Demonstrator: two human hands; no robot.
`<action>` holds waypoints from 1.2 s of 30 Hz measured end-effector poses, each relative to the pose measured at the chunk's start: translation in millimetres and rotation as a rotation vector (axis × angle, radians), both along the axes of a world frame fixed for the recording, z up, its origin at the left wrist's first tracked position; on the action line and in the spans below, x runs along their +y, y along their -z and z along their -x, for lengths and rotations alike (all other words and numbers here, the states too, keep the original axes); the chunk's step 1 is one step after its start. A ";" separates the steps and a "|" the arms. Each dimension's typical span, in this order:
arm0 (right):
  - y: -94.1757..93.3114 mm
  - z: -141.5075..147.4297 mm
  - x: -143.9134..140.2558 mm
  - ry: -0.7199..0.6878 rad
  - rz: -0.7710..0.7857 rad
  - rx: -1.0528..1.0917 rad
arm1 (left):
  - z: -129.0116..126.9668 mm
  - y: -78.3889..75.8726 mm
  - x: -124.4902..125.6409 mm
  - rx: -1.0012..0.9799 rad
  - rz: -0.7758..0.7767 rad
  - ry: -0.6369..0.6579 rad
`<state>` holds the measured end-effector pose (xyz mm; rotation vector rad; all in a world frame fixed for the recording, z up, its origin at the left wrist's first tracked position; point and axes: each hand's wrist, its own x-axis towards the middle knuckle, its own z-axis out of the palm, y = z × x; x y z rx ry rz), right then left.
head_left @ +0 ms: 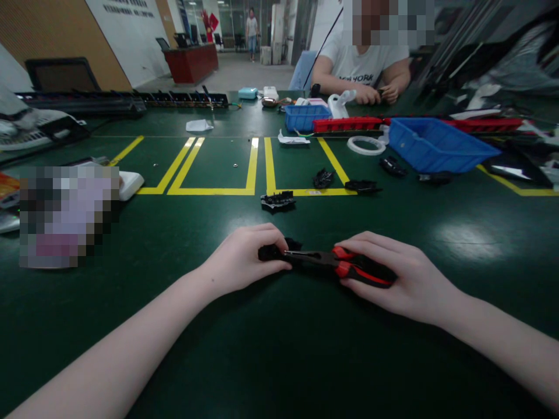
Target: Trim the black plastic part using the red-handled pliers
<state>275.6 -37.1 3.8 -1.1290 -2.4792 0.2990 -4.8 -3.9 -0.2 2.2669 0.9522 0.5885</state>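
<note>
Both forearms reach in low over green table [279, 361] | right hand [406, 279] clamped on pliers [345, 266], long axis left-right, nose pointing left | left hand [244, 259] pinches small black part [273, 251] at the nose | open room ahead to loose black parts [278, 201]

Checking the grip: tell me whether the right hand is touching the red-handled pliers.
Touching. The head view shows the right hand wrapped around the red and black handles of the pliers, with no gap.
</note>
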 end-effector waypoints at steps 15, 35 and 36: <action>-3.4 0.9 -0.2 0.013 0.028 -0.051 | 0.6 -0.4 0.9 -0.004 0.005 0.001; -4.2 -0.9 -1.6 0.012 -0.015 -0.111 | 3.4 -7.3 -5.2 0.063 0.043 -0.009; -3.5 -1.1 -1.1 0.008 -0.023 -0.113 | 4.4 -10.0 -6.4 0.048 0.052 -0.015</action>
